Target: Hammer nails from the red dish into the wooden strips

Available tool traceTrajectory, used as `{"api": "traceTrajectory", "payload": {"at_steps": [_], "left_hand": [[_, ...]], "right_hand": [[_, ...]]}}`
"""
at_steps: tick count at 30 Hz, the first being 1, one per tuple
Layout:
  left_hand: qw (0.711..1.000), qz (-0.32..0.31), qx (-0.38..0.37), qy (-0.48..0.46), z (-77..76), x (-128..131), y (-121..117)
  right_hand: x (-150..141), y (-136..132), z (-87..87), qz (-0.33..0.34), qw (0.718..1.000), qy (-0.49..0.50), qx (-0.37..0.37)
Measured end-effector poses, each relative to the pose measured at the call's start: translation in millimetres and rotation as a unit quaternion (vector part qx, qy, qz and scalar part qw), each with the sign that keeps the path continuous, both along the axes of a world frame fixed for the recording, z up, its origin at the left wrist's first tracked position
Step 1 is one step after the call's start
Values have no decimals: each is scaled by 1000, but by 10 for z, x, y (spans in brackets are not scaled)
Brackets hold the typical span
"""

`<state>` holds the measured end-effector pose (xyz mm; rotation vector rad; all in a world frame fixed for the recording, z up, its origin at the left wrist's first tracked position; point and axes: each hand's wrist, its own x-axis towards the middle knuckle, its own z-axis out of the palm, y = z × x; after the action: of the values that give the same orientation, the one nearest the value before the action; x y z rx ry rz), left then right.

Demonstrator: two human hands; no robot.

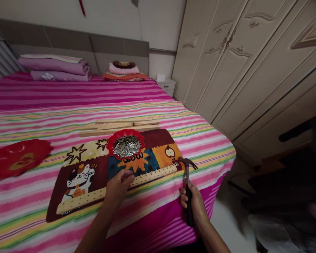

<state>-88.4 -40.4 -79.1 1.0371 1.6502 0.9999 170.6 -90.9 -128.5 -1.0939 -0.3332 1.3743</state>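
My right hand (pixel 193 202) is wrapped round the black handle of a small claw hammer (pixel 187 168), whose head hangs just off the right end of a long wooden strip (pixel 152 174) dotted with holes or nail heads. My left hand (pixel 119 182) rests on the middle of that strip, fingers curled in a pinch; what they hold is too small to see. The strip lies along the near edge of a cartoon cat mat (pixel 94 165). A red dish full of small nails (pixel 125 144) sits on the mat just beyond my left hand.
The mat lies on a bed with a striped pink sheet (pixel 68 102). Spare wooden strips (pixel 121 126) lie behind the dish. A red plate (pixel 15 158) sits at left. Folded bedding (pixel 55 66) lies at the headboard. Wardrobes (pixel 239 63) stand at right, beyond the bed's edge.
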Motion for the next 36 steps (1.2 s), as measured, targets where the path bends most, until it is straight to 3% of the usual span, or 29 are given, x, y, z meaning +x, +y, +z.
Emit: {"api": "traceTrajectory", "payload": {"at_steps": [12,18,22,25,27,31,33,36], "left_hand": [[982,-61,19,178,6,67,-9],[965,-88,79,232,5,46,-42],[965,-95,73,232,-4,40,-54],[965,-95,83,230,-19,43,-59],[965,-92,92,227,-32,50,-60],[964,-92,91,233,-49,73,-61],[961,-91,91,245,-53,87,-63],[956,-88,89,266,-60,102,-66]], "right_hand": [[4,6,31,2,1000,-12,-12],[-50,-24,51,-13,998,-52,-14],[-136,-183,192,-19,994,-105,-12],[-176,-320,401,24,984,-176,-6],[-192,-378,555,95,962,-256,29],[-266,-404,779,265,863,-405,146],[-335,-389,829,296,832,-435,179],[-432,-358,858,312,809,-460,193]]}}
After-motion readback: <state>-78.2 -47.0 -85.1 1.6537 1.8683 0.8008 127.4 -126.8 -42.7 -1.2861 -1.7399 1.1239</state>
